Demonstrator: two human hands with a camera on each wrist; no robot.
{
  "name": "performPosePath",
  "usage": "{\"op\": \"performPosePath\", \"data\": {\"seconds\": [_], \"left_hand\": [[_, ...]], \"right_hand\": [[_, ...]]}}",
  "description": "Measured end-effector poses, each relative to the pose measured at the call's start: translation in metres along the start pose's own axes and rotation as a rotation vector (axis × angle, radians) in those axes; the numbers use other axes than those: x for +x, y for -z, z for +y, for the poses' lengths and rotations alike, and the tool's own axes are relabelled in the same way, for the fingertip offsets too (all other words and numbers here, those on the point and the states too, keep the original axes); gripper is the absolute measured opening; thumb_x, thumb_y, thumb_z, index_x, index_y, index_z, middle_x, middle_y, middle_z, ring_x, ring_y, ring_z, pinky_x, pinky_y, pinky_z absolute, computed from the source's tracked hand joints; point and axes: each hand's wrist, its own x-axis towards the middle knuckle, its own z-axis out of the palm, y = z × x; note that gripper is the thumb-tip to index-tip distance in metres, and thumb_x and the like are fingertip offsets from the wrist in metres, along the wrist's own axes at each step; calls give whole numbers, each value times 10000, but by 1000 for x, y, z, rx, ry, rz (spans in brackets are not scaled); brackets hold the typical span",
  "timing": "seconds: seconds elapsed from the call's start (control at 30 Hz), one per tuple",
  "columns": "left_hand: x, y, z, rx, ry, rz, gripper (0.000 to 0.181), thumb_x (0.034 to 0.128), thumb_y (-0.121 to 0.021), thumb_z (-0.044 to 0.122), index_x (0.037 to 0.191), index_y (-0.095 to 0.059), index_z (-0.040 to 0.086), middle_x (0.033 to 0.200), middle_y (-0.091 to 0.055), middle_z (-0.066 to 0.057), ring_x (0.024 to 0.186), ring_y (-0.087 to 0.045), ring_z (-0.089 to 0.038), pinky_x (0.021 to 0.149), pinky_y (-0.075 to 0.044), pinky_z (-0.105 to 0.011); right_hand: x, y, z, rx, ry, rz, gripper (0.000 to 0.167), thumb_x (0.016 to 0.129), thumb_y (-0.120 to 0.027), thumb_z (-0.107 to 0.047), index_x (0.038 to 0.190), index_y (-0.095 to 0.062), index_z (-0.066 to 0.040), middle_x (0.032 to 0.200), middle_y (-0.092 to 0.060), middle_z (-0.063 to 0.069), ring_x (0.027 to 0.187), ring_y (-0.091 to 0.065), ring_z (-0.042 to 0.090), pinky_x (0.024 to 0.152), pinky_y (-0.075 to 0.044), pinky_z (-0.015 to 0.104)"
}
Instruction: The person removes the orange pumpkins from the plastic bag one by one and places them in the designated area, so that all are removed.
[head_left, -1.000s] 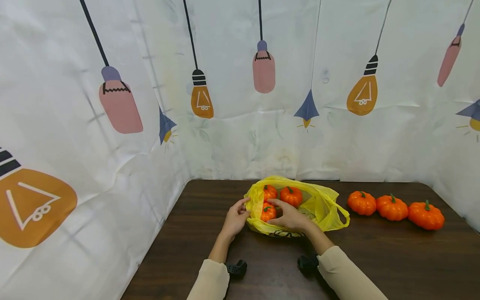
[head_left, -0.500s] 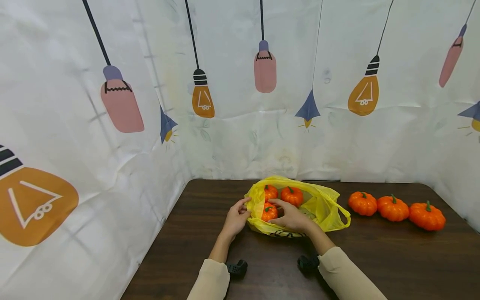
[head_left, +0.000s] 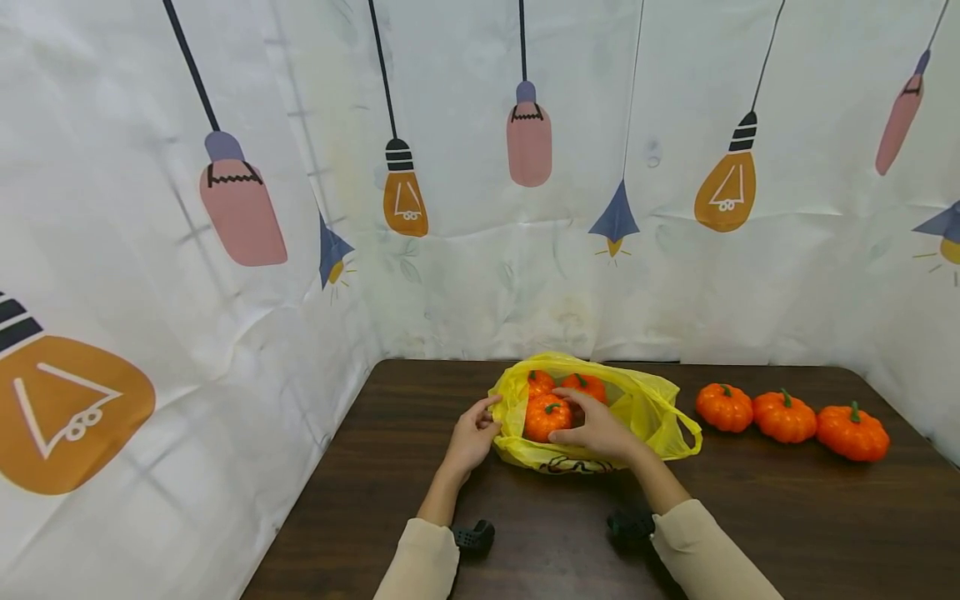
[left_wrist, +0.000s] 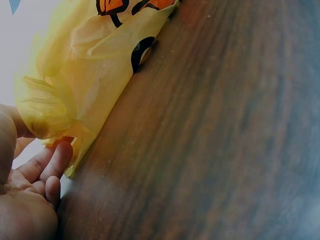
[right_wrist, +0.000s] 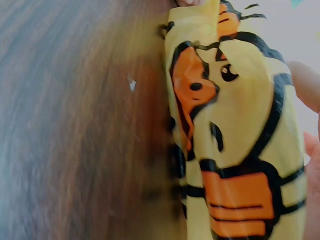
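Right fingers (head_left: 576, 396) wide around front orange pumpkin (head_left: 545, 419)

From my station I can read no words, numbers or brand. On the front of the yellow bag (head_left: 528, 452) I make out a cartoon print (right_wrist: 240, 200) in orange and black; in the head view its black marks (head_left: 573, 467) are too small to tell letters from drawing.

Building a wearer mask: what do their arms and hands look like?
Long beige sleeves, plain, ending short of the wrists. A small dark device shows by each cuff. Left hand and right hand are bare; no gloves visible.
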Motion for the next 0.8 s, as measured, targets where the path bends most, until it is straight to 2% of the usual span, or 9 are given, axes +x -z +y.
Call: {"op": "performPosePath", "data": {"seconds": [0.2, 0.27, 0.43, 0.7, 0.8], "left_hand": [[-1, 0, -1, 7, -3, -9, 474, 994, -599, 68, 1452, -582, 187, 1112, -602, -123, 888, -535, -168, 725, -485, -270], [0, 0, -1, 5, -5, -12, 474, 997, -598, 68, 1455, -580, 186, 1114, -605, -128, 879, -531, -168, 723, -483, -270], [1, -1, -2, 0, -12, -19, 469, 1002, -593, 65, 1458, -576, 173, 1128, -606, -164, 869, -523, -173, 716, -474, -261], [1, 0, -1, 7, -2, -15, 471, 1005, -585, 66, 1458, -574, 194, 1118, -609, -131, 867, -539, -158, 710, -485, -259], [1, 0, 0, 5, -16, -13, 471, 1003, -589, 66, 1461, -572, 176, 1117, -615, -147, 863, -536, -158, 707, -479, -255]], "right_hand": [[-11, 11, -2, -12, 52, 12, 821, 901, -795, -331, 1568, -387, -83, 1441, -520, 200, 1171, -615, 316, 934, -562, 435], [-15, 14, -2, -30, 65, 25, 815, 902, -793, -333, 1565, -391, -80, 1421, -526, 215, 1130, -626, 305, 916, -571, 437], [-25, 19, -4, -59, 77, 51, 811, 889, -804, -351, 1554, -416, -100, 1442, -508, 204, 1130, -618, 309, 931, -564, 459], [-33, 21, -4, -30, 90, 74, 801, 872, -820, -355, 1541, -438, -139, 1448, -497, 174, 1189, -580, 319, 910, -561, 386], [-37, 22, -8, -24, 85, 80, 790, 872, -820, -353, 1535, -442, -150, 1429, -511, 171, 1179, -582, 312, 894, -560, 360]]}}
